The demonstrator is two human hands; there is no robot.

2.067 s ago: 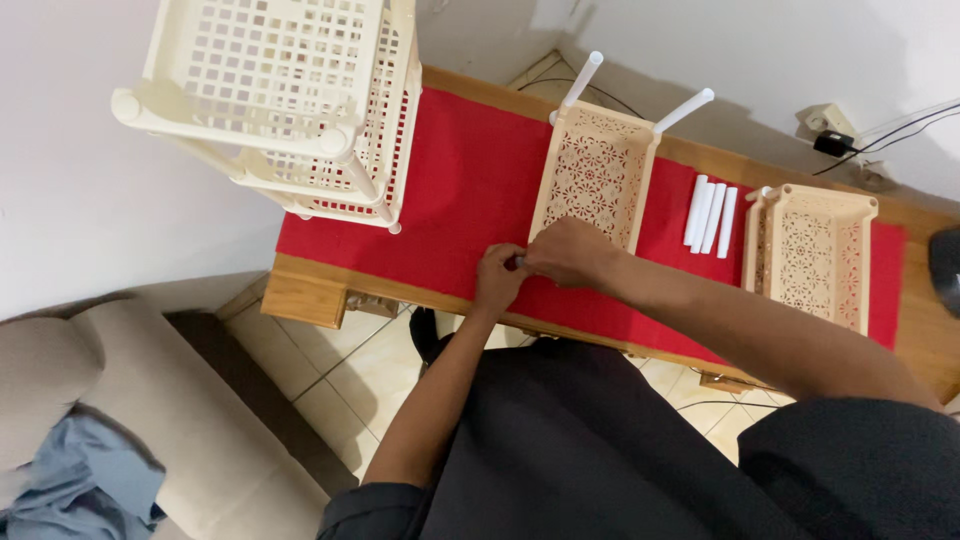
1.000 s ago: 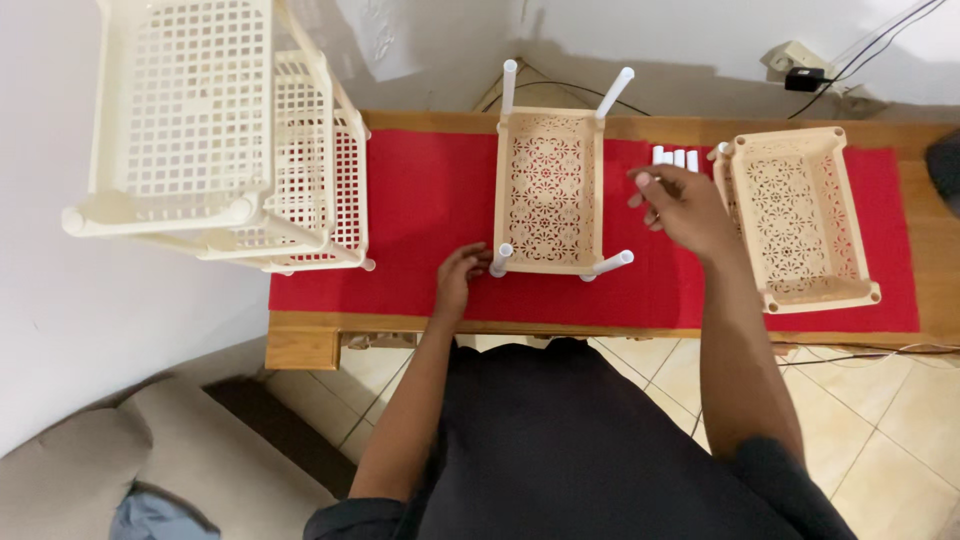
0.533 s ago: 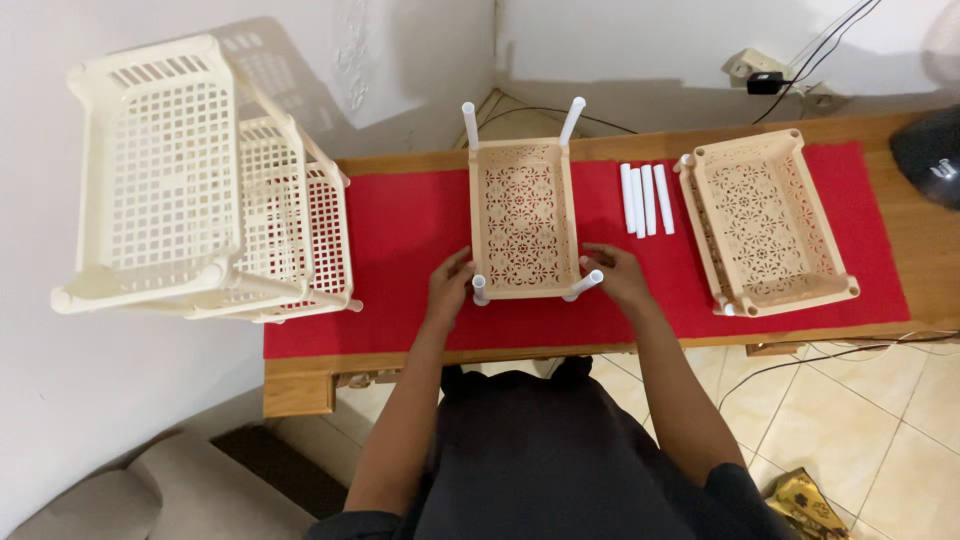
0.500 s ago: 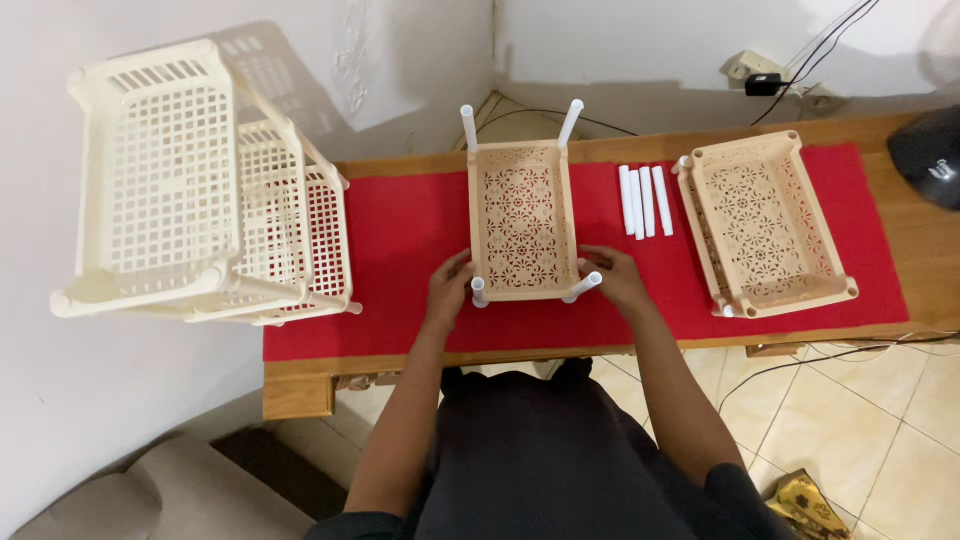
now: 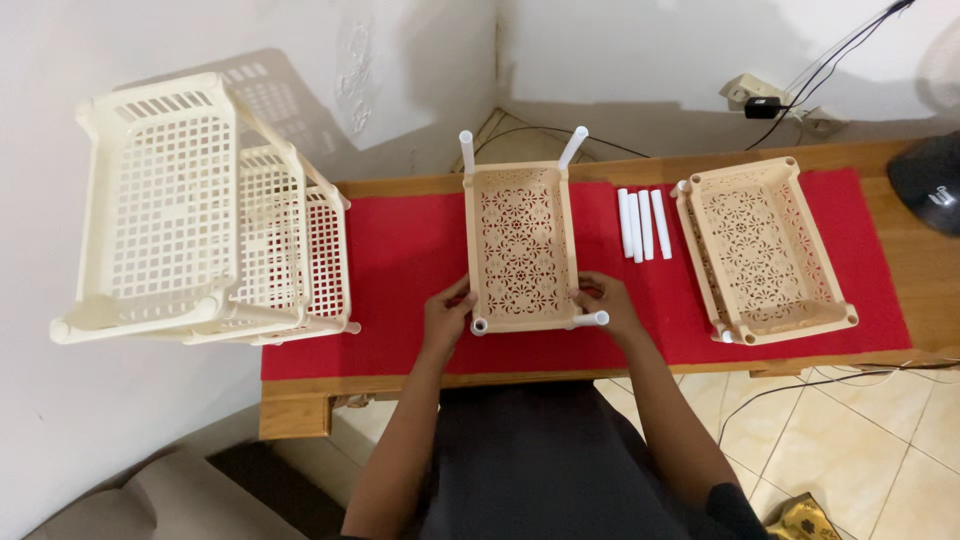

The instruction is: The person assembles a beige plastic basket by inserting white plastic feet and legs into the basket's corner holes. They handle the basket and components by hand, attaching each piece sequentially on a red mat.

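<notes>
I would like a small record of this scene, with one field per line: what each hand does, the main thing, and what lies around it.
left hand: left hand grips the near left corner of the middle tray
right hand: right hand grips its near right corner
middle tray: cream lattice tray on the red cloth, white tubes standing at all four corners
loose tubes: four white tubes lie side by side, right of the tray
second tray: second lattice tray further right
rack: assembled tiered rack at the left end

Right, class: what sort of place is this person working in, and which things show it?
Probably a room in a home: a tiled floor, part of a sofa in the lower left corner, and a wooden table under a red cloth, set against a plain wall.
</notes>
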